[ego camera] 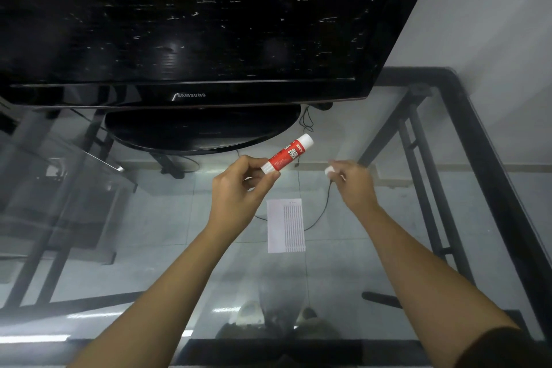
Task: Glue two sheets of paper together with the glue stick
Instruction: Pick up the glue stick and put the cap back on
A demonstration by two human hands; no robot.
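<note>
My left hand (pixel 239 185) grips the lower end of a red and white glue stick (pixel 287 153), which points up and to the right above the glass table. My right hand (pixel 351 181) is off to the right of it, fingers pinched on a small white cap (pixel 329 170). Below and between the hands, white paper (pixel 286 225) lies flat on the glass: a lined sheet overlapping a plain one. The two hands do not touch each other.
A black Samsung monitor (pixel 191 24) on an oval stand (pixel 203 131) fills the back of the glass table (pixel 466 218). Black frame edges run along the right and front. Cables and floor tiles show through the glass.
</note>
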